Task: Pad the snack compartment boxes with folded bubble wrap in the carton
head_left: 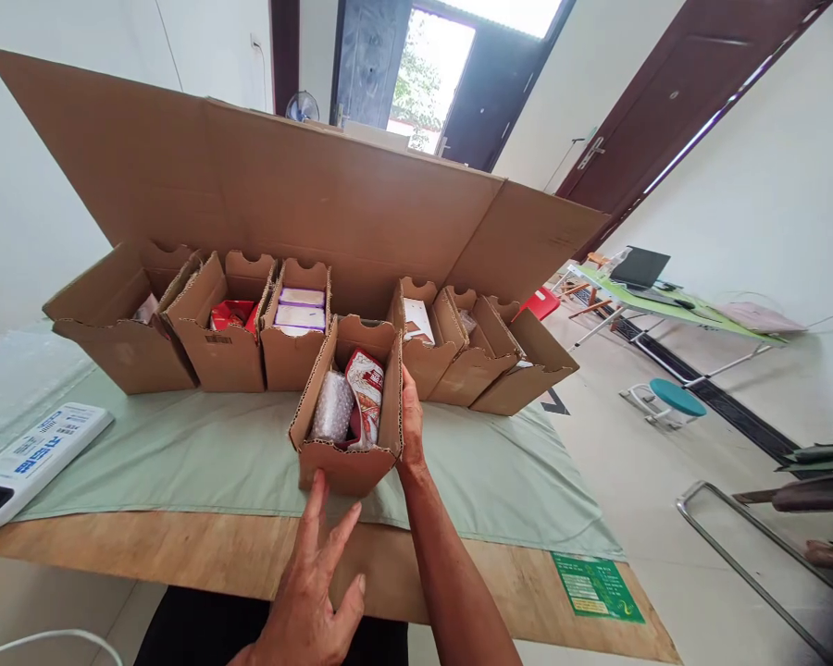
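In front of the row, a small open cardboard box holds a bubble-wrapped cylinder and a red-and-white printed pouch. My right hand is pressed along the right side of this box and holds it, with part of the fingers hidden. My left hand has its fingers spread; the index fingertip is at the lower front of the box, and I cannot tell if it touches. Behind stand similar boxes: one with a red packet, one with purple-edged white packs, one with a white item.
A tall cardboard panel rises behind the boxes. Pale green cloth covers most of the wooden table. A white device and bubble wrap lie at the left. A teal stool stands on the floor.
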`<state>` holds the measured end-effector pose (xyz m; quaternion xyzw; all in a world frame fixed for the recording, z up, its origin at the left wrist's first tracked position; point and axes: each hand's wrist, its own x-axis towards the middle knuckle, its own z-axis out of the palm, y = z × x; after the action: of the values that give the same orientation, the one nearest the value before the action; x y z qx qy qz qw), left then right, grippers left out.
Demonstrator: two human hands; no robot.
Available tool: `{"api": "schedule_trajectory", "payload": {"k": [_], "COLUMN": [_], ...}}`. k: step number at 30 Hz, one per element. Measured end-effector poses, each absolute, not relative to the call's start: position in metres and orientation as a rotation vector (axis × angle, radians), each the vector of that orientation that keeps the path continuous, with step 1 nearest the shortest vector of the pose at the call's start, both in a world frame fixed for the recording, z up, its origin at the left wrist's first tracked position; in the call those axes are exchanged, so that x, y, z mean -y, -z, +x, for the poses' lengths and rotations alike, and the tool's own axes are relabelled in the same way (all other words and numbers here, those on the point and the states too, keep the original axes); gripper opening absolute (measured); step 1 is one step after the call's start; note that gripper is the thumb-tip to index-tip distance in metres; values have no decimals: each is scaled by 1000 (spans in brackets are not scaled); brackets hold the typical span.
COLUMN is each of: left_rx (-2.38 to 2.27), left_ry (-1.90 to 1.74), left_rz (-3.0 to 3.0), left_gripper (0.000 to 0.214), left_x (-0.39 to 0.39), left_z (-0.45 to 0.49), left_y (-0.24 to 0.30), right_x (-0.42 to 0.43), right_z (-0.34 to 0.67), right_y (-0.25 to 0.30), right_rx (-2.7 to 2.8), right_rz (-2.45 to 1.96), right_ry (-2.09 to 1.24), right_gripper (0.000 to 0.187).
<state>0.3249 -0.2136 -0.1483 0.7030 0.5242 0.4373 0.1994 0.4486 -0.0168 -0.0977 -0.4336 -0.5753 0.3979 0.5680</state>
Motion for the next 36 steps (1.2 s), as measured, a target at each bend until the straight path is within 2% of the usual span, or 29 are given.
{"api": "schedule_trajectory", "payload": {"k": [8,14,19,23,28,36], "left_rx": [-1516,-1519,-1504,-1527,-1514,-1464], "left_ry": [-1213,-1310,-1396,-1456,-1435,-1410], "left_rz": [1767,1554,1442,1347,1329,1335], "left_gripper": [81,92,89,86,93,94], "left_x": [186,154,116,77,36,15], "left_z": [349,377,397,404,409,414], "left_y": [145,138,133,128,124,124], "right_x": [11,30,43,45,45,46], "right_z": [460,477,481,478,474,475], "right_y": [110,164,190,195,195,190], "right_rx": [1294,1165,1076,1064,1106,1204], "right_rz": [-920,-1066,-1174,-1211,-1185,-1156], "right_ry": [-1010,-1142,-1085,-1034,-990,-917], "right_gripper": [72,69,66,58,53,54]}}
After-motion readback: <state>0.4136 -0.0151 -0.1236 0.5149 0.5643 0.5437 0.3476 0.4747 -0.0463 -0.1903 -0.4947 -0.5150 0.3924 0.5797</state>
